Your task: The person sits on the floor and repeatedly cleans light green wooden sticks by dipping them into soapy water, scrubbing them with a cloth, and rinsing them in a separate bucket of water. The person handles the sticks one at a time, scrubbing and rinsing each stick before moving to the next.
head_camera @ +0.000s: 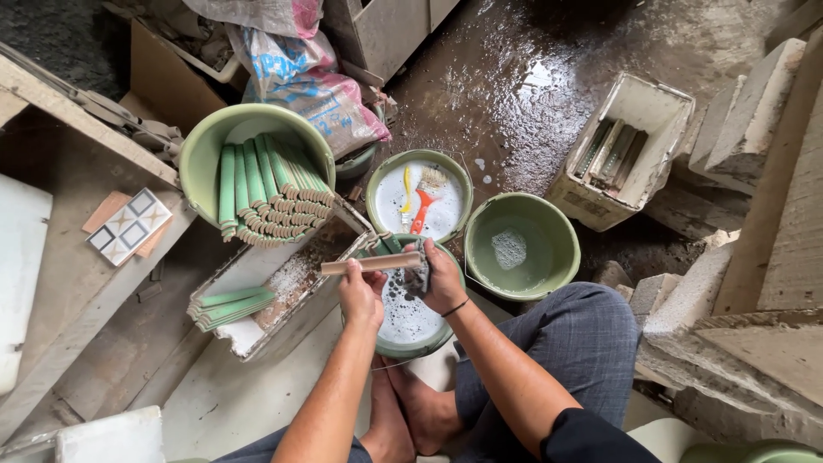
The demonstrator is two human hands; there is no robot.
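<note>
My left hand [361, 296] grips a long, pale tan ceramic strip [370, 264] and holds it level over a green bucket of grey, frothy liquid [410, 319]. My right hand [442, 279] presses a dark grey sponge or cloth [417, 277] against the right end of that strip. A black band circles my right wrist. My bare feet rest on the floor just below the bucket.
A large green tub [257, 167] at upper left holds several stacked green glazed strips. A bucket of white liquid [419, 199] contains yellow and orange brushes. A nearly empty green bucket [520, 244] stands right. Two white trays [630, 150], [257, 296] hold more strips. Concrete blocks [754, 283] crowd the right.
</note>
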